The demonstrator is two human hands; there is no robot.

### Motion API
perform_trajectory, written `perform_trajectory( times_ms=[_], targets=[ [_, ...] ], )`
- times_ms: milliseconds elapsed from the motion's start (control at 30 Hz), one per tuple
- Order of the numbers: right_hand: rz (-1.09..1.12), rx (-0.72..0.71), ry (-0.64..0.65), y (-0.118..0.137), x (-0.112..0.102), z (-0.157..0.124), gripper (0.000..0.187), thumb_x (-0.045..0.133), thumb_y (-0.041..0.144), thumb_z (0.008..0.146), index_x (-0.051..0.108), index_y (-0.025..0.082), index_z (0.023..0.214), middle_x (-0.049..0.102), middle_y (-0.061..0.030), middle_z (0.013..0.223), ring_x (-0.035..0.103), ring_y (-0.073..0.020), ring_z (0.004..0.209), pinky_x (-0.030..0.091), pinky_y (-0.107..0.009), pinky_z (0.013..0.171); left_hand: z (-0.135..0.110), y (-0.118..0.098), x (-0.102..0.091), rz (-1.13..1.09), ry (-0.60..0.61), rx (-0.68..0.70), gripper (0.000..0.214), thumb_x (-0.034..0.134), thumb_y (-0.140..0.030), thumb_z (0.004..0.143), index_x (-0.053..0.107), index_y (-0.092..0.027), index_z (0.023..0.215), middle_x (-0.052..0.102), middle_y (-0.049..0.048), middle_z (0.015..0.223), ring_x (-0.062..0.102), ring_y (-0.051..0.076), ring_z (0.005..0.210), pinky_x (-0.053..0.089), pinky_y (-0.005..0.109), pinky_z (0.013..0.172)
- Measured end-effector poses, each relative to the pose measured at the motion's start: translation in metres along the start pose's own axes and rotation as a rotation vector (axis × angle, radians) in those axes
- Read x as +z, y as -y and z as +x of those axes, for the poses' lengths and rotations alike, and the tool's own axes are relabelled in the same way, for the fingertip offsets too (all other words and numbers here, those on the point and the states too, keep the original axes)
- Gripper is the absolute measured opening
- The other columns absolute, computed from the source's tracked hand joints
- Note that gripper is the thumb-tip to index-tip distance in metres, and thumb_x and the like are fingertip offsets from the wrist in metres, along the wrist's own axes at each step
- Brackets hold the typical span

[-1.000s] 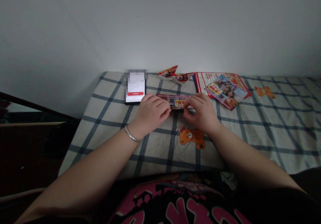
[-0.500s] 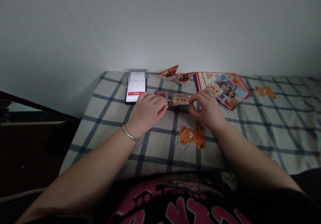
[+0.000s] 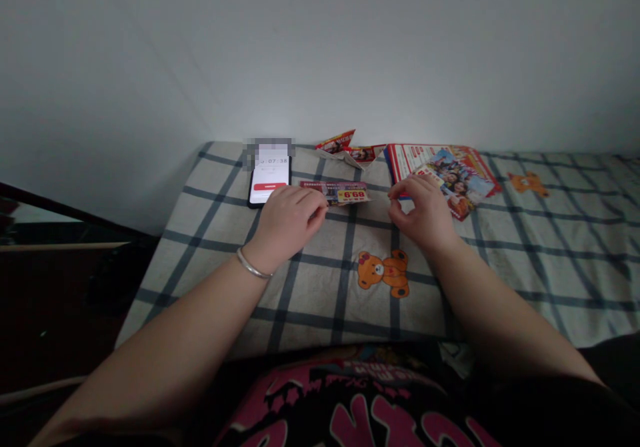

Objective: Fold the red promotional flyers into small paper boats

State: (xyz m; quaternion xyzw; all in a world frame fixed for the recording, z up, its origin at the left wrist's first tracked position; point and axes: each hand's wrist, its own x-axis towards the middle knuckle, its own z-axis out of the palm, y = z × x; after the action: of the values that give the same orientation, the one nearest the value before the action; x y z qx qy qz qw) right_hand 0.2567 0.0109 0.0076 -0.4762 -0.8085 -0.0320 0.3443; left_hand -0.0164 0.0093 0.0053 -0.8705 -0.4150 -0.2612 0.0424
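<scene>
A folded flyer (image 3: 354, 195) with a printed yellow price patch lies lengthwise in front of me on the checked cloth. My left hand (image 3: 293, 217) is closed at its near left part, thumb and forefinger pinched on the lower edge. A silver bangle circles that wrist. To the right of the flyer, a small gap away, my right hand (image 3: 423, 212) is curled with thumb and forefinger drawn together and nothing visible in them. It rests by the lower left corner of a stack of colourful flyers (image 3: 463, 183), partly covering it.
A phone (image 3: 270, 173) showing a running timer lies left of the flyer, partly behind my left hand. Folded red paper pieces (image 3: 350, 150) stand near the wall (image 3: 320, 53). The checked cloth (image 3: 320, 287) carries printed bears; its left edge drops off to a dark floor.
My right hand has let go of the flyer's right end and moved slightly right. The flyer and my left hand have shifted a little left.
</scene>
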Motion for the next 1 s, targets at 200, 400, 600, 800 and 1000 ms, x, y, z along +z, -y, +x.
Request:
perform_trajectory(
  times_ms=[200,400,600,800,1000],
  targets=[
    [0.107,-0.086,0.074,0.01,0.002,0.0,0.005,0.062,0.022,0.088,0.062,0.024,0.093,0.071,-0.0063,0.093,0.062,-0.0248,0.091,0.048,-0.042,0.084,-0.001,-0.001,0.007,-0.023,-0.002,0.052,0.01,0.054,-0.019,0.095,0.063,-0.018,0.091,0.074,0.0051,0.095,0.067,0.023,0.089,0.048,0.038,0.08],
    [0.103,-0.162,0.166,0.02,0.009,-0.001,0.007,0.062,0.024,0.091,0.065,0.024,0.085,0.072,-0.0048,0.087,0.062,-0.0234,0.089,0.05,-0.039,0.081,0.0,-0.01,0.006,-0.033,0.002,0.086,0.011,0.055,-0.02,0.095,0.065,-0.018,0.092,0.073,0.0049,0.094,0.066,0.022,0.088,0.048,0.039,0.083],
    [0.028,-0.255,0.203,0.035,0.013,-0.006,0.012,0.058,0.023,0.092,0.066,0.022,0.084,0.071,-0.0056,0.082,0.057,-0.0222,0.081,0.047,-0.035,0.073,0.0,-0.015,0.006,-0.013,0.032,0.169,0.011,0.057,-0.019,0.093,0.068,-0.019,0.092,0.073,0.0033,0.092,0.064,0.022,0.088,0.049,0.038,0.082],
    [0.044,-0.332,0.184,0.042,0.017,-0.004,0.012,0.056,0.017,0.089,0.064,0.021,0.082,0.069,-0.0048,0.08,0.056,-0.0206,0.079,0.046,-0.033,0.073,0.001,-0.021,0.01,-0.001,0.055,0.199,0.006,0.061,-0.018,0.086,0.066,-0.019,0.084,0.07,0.0024,0.086,0.063,0.022,0.084,0.05,0.038,0.082],
    [0.101,-0.298,0.189,0.035,0.014,-0.002,0.01,0.056,0.015,0.084,0.062,0.022,0.08,0.069,-0.0045,0.08,0.056,-0.0208,0.079,0.048,-0.033,0.074,0.003,-0.017,0.007,0.033,0.039,0.201,0.01,0.057,-0.015,0.086,0.064,-0.019,0.081,0.07,0.0015,0.082,0.063,0.02,0.08,0.049,0.039,0.088]
  ],
)
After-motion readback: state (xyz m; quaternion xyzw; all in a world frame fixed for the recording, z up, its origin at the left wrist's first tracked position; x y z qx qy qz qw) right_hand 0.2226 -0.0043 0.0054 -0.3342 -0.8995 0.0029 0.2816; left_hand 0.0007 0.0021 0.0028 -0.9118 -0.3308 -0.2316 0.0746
